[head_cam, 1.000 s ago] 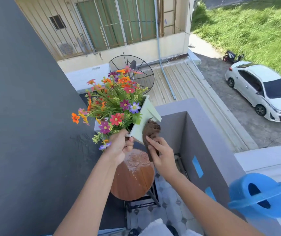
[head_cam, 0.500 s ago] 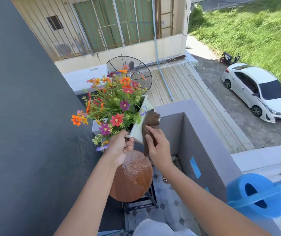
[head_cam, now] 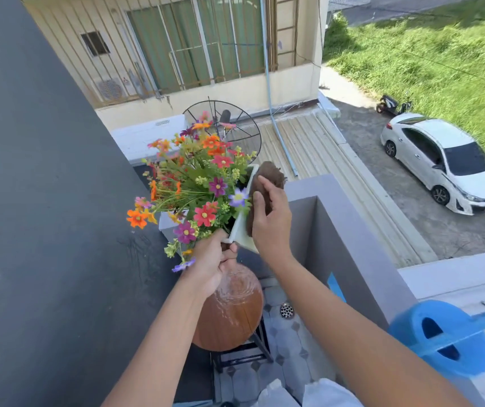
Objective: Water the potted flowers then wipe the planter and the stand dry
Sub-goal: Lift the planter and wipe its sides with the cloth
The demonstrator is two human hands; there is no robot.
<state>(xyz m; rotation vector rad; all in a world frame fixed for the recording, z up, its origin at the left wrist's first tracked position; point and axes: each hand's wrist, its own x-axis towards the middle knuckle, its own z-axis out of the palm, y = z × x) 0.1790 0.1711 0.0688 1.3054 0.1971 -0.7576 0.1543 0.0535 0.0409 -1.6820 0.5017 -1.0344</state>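
A white rectangular planter [head_cam: 239, 235] full of colourful flowers [head_cam: 200, 183] is lifted and tilted above the round wooden stand [head_cam: 232, 315]. My left hand [head_cam: 210, 264] grips the planter's near corner from below. My right hand [head_cam: 272, 221] holds a brown cloth [head_cam: 267, 177] pressed against the planter's right side, the cloth reaching up to the rim. The stand's top glistens with a wet patch near its far edge.
A blue watering can [head_cam: 441, 336] sits on the grey balcony wall [head_cam: 344, 218] at the right. A dark wall [head_cam: 35, 201] rises at the left. Tiled floor with a drain [head_cam: 286, 310] lies below the stand.
My right hand has slid the brown cloth upward along the planter's right side toward the rim. My left hand keeps its grip on the planter's corner.
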